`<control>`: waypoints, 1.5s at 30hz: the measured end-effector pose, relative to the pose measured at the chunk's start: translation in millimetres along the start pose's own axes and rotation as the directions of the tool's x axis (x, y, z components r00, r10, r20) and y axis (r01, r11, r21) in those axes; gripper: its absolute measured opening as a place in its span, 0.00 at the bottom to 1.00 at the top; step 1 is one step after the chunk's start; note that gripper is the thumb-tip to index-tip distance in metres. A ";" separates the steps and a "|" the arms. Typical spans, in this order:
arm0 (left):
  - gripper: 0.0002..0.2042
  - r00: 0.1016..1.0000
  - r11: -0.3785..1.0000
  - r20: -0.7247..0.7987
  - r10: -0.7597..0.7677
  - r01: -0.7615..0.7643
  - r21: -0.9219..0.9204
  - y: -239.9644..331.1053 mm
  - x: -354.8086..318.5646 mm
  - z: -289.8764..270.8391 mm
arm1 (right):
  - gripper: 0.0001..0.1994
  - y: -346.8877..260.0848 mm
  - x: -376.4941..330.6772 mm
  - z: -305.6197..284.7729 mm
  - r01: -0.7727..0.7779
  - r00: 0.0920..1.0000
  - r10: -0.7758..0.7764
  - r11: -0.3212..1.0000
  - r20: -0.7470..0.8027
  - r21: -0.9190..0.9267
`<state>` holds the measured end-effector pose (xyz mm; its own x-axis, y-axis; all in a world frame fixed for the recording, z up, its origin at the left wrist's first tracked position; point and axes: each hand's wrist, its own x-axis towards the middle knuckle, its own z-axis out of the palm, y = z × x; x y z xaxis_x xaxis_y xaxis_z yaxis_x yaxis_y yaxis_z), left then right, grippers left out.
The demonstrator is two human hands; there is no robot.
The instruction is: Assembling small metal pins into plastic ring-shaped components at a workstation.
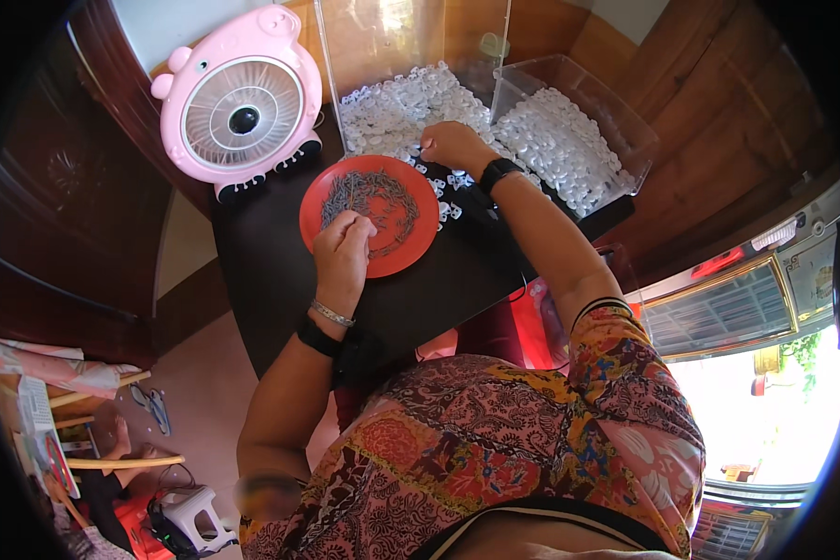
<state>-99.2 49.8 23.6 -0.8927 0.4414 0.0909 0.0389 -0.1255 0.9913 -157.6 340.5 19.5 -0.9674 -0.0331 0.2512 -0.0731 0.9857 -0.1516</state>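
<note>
My left hand is over the near left part of a red round plate, its fingers closed together. Small grey nails lie scattered across the plate. Whatever the left fingers pinch is too small to make out. Farther right, my right hand is closed at the near edge of a heap of small white plastic clips. Its fingertips are partly hidden, so I cannot see what they hold. Several loose clips are strewn on the dark table between the plate and the heap.
A clear box full of white pieces stands at the right. Behind the heap rises a clear panel. A pink pig-shaped fan occupies the far left. Another person's foot and a white stool appear lower left.
</note>
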 end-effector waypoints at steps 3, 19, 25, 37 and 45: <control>0.11 0.998 0.970 0.011 -0.056 0.051 0.236 -4.7 4.7 -2.7 | 0.09 2.3 9.0 3.0 -0.028 0.997 0.030 0.999 0.067 -0.035; 0.12 0.966 0.932 0.255 0.054 -0.140 0.335 4.6 -7.8 7.7 | 0.07 -17.1 -34.3 -27.1 -0.042 0.999 0.041 0.839 0.015 0.542; 0.16 0.954 0.982 0.253 -0.159 0.179 -0.058 8.4 -3.9 -0.6 | 0.08 -111.2 -82.7 -63.4 0.015 0.992 -0.120 0.411 0.038 0.912; 0.19 0.900 0.896 0.390 -0.195 0.325 -0.303 10.8 -4.8 -1.3 | 0.08 -140.8 -88.1 -63.0 0.376 0.926 -0.237 0.652 -0.295 0.658; 0.10 0.977 0.981 0.183 -0.110 0.137 -0.139 19.0 0.1 -5.4 | 0.08 -145.8 -83.1 -61.0 0.322 0.944 -0.199 0.718 -0.261 0.617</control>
<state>-100.9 42.7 41.9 -0.7943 0.6075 -0.0029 -0.1462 -0.1865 0.9715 -51.7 209.6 79.0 -0.8355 -0.1848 0.5175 -0.5142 0.5948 -0.6179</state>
